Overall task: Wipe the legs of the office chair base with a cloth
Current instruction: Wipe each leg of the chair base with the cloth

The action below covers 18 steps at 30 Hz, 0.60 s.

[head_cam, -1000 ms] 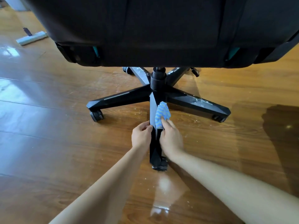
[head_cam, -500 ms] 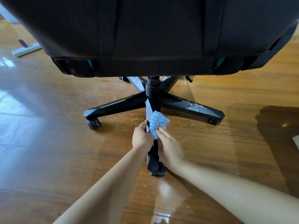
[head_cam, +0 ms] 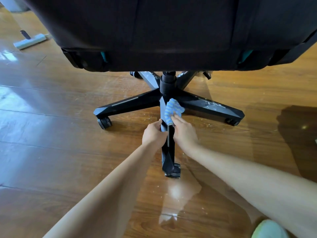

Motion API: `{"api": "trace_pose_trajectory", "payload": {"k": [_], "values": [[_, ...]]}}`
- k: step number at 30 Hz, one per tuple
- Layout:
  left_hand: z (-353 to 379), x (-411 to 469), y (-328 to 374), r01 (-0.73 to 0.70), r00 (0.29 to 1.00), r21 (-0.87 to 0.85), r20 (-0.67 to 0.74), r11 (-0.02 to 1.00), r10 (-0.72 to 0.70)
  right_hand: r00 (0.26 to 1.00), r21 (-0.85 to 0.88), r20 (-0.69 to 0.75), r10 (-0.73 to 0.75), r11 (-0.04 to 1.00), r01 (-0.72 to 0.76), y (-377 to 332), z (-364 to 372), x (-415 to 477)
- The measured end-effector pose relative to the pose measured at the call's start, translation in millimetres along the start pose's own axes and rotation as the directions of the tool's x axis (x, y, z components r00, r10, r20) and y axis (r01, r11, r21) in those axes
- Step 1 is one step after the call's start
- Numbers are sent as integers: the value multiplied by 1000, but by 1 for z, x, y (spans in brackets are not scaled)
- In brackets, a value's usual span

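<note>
The black office chair base [head_cam: 130, 104] spreads its star of legs on the wooden floor under the dark seat [head_cam: 171, 31]. One leg [head_cam: 168, 155] points straight toward me, ending in a caster [head_cam: 173, 172]. A blue-and-white striped cloth [head_cam: 173, 109] lies on the upper part of that leg, close to the hub. My right hand [head_cam: 184, 131] grips the cloth from the right side of the leg. My left hand [head_cam: 153, 133] clasps the leg from the left, just below the cloth. The rear legs are partly hidden by the seat.
A white floor-mop head [head_cam: 30, 42] lies on the floor at the far left. A light green shoe tip [head_cam: 269, 230] shows at the bottom right. Glossy wooden floor [head_cam: 51, 152] surrounds the chair, with pale specks near the base.
The cloth and my right hand have slid up the near leg toward the hub. My left hand stays on the leg. The view has shifted slightly.
</note>
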<state>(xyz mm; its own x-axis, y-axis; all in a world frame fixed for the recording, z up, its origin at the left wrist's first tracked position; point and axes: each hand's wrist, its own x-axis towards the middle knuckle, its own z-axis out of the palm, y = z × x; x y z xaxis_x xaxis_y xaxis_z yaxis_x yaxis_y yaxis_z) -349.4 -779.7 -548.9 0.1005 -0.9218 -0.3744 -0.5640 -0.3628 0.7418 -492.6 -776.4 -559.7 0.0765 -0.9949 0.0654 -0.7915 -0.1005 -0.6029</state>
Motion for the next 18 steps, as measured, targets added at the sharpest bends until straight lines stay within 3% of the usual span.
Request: {"api": "trace_pose_trajectory", "payload": {"k": [5, 8, 13, 18], "values": [[1, 3, -5, -11, 1000, 31, 6, 999, 10, 997, 82, 3, -75, 994, 75, 0, 15, -101], [0, 2, -7, -38, 999, 2, 10, 999, 38, 997, 82, -13, -76, 994, 77, 1, 13, -82], [5, -21, -23, -31, 1000, -211, -8, 977, 30, 998, 78, -63, 25, 997, -20, -3, 10, -27], [19, -46, -48, 5, 1000, -405, -20, 914, -14, 988, 200, -115, 100, 977, -75, -12, 22, -103]]}}
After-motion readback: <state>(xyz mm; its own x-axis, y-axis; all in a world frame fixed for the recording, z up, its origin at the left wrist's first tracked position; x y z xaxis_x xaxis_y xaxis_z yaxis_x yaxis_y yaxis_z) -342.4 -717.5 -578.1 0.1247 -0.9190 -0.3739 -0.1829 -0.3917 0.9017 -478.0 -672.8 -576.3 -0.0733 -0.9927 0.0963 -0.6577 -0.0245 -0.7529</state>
